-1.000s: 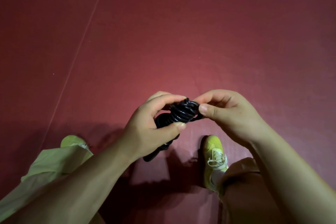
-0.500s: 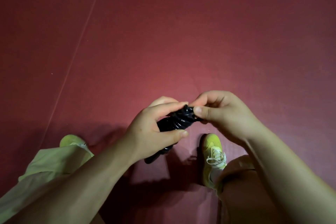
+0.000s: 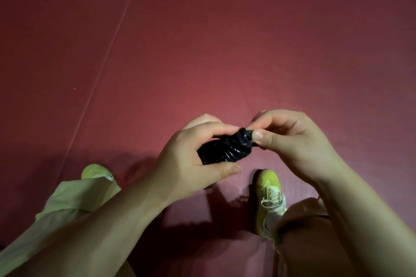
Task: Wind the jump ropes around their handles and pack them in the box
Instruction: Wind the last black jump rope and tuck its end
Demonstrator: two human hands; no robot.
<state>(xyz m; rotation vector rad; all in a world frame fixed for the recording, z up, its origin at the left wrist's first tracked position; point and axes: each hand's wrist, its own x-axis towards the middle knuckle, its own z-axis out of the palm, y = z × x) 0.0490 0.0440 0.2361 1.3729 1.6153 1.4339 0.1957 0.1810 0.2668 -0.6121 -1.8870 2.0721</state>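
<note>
A black jump rope (image 3: pixel 222 149) is coiled in tight glossy turns around its handles, held in front of me above the floor. My left hand (image 3: pixel 191 159) grips the wound bundle from the left, thumb under it and fingers over the top. My right hand (image 3: pixel 290 139) pinches the rope's end at the right tip of the bundle between thumb and fingers. The lower ends of the handles are mostly hidden behind my left hand. No box is in view.
A dark red floor (image 3: pixel 225 51) fills the view, with a thin pale seam (image 3: pixel 108 51) running diagonally at the left. My two yellow-green shoes (image 3: pixel 270 191) stand below the hands, the left shoe (image 3: pixel 94 171) partly under a pale trouser leg.
My left hand has closed further over the bundle, hiding more of the handles. My right hand stays pinched at the tip. Both hands sit about where they were.
</note>
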